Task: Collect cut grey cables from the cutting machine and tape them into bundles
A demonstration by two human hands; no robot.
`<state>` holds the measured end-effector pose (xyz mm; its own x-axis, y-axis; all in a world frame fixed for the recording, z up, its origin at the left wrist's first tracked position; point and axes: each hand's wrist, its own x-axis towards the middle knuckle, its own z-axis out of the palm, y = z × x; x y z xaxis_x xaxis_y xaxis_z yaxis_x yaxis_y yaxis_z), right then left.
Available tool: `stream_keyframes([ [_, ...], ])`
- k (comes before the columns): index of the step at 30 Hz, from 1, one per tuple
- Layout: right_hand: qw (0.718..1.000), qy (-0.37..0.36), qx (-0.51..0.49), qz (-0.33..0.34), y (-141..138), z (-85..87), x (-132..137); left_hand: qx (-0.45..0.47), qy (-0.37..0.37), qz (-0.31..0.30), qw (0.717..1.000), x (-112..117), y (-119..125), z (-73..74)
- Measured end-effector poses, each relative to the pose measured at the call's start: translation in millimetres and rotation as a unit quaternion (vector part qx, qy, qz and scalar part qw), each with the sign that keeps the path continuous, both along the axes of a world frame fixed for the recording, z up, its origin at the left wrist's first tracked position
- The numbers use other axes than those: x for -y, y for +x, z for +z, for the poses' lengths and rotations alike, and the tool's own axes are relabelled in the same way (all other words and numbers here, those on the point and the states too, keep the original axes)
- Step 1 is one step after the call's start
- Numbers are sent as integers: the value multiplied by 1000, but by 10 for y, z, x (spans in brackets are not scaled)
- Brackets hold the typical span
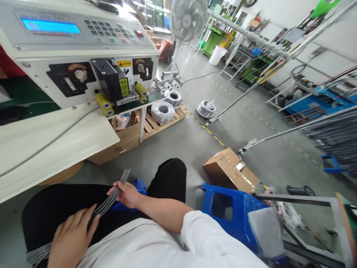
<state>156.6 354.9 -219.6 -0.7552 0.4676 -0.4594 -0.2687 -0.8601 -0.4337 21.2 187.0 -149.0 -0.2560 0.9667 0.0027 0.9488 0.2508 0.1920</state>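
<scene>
A bundle of cut grey cables (109, 203) lies slantwise across my lap, over my black trousers. My right hand (128, 194) grips it near its upper end, fingers wrapped round, and the cable tips stick out just past it. Lower down, my left hand (73, 232) is closed over the same bundle, with the thumb on one side and the fingers on the other. The far end of the bundle shows beyond the left hand at the lower left. In front of me stands a cable cutting machine (83, 48) with a lit blue display.
One grey cable (55, 140) runs over the white tray (92, 143) into yellow rollers. Wrapped cable coils (163, 112) sit on a wooden pallet (178, 116). At my right are a blue plastic stool (208, 197) and a cardboard box (230, 169). A fan (189, 18) stands further back.
</scene>
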Motion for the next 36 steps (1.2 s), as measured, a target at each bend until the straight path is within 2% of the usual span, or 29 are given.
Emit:
stream_keyframes([
  [2,1000,3,-10,6,9,-17,-23,-13,-48,-24,998,-320,114,79],
  [5,1000,11,-12,25,50,-39,-89,-33,-117,-29,992,-597,252,39],
  [9,997,63,12,43,111,-38,-169,-53,-132,-44,989,-673,318,-102],
  [12,995,92,31,25,116,-35,-160,-52,-104,-41,992,-686,334,-60],
  [15,995,96,36,8,86,-60,-120,-49,4,-50,998,-748,287,202],
  [17,995,96,38,7,59,-80,-97,-57,107,-71,990,-812,194,488],
  [20,994,100,37,10,33,-71,-70,-93,243,-87,962,-927,-21,981],
  [23,993,112,29,12,37,-18,-53,-153,301,-39,941,-1096,-290,1382],
  [25,993,116,23,13,50,19,-46,-178,299,19,937,-1236,-471,1532],
  [28,993,117,22,6,68,60,-40,-176,269,85,943,-1415,-702,1582],
  [30,993,115,29,0,77,84,-40,-167,241,96,951,-1473,-813,1545],
  [36,994,106,40,-1,89,142,-57,-151,186,97,966,-1360,-879,1412],
])
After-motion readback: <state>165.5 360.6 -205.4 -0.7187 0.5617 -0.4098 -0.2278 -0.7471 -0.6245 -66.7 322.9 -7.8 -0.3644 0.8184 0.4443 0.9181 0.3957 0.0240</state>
